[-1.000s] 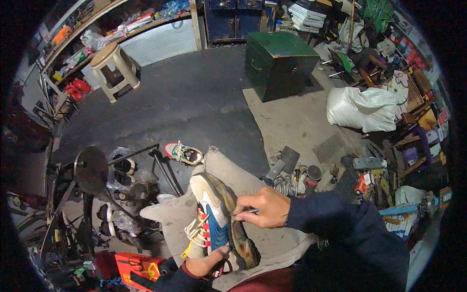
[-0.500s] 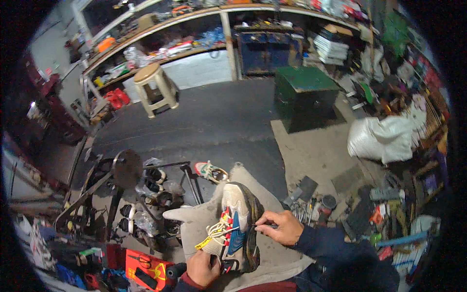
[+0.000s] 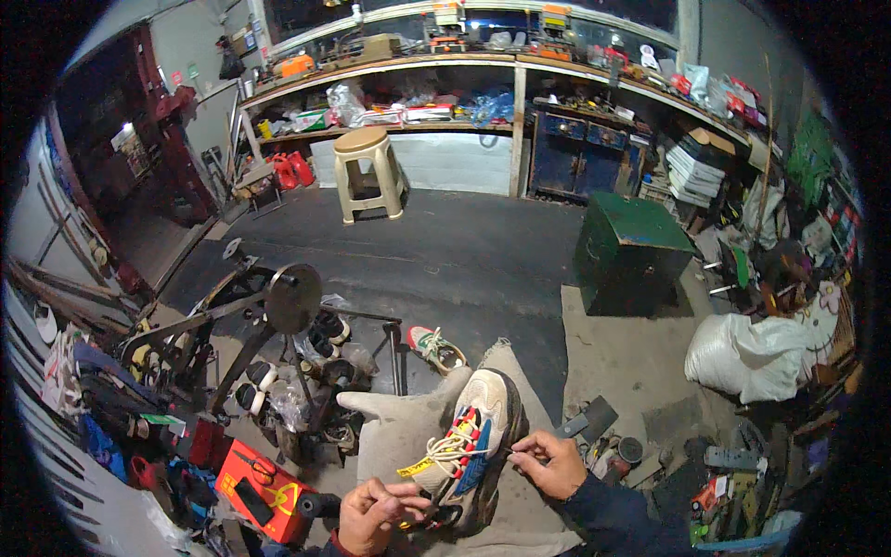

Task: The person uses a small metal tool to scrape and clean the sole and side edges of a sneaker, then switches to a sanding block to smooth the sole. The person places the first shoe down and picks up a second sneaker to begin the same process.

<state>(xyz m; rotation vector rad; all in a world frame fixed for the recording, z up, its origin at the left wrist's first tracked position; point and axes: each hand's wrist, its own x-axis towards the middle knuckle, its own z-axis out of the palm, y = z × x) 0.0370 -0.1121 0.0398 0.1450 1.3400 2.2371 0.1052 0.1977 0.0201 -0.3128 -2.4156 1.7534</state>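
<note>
A cream sneaker [image 3: 489, 395] with blue, red and yellow patches lies on a grey cloth [image 3: 408, 413] spread over my lap, toe pointing away. Its pale laces are tied across the top. To the right of the sole, my right hand [image 3: 555, 466] is closed in a pinch; whatever the fingertips hold is too small to make out. My left hand [image 3: 376, 515] is beside the heel and collar, thumb and fingers drawn together. What those fingers hold, if anything, cannot be seen. A second sneaker [image 3: 436, 349], white with red and green, rests just beyond the cloth.
A metal stand with a round wheel [image 3: 293, 299] is at the left, with several shoes beneath it. Scissors [image 3: 255, 466] and a dark phone-like slab [image 3: 253, 499] lie on a red box [image 3: 288, 527]. Farther off are a stool [image 3: 368, 176], green chest [image 3: 634, 255] and white sack [image 3: 747, 357].
The view has swung, so the scene sits lower and more to the right. My left hand has lifted from the shoe's heel into a pinch. The right hand stays by the sole.
</note>
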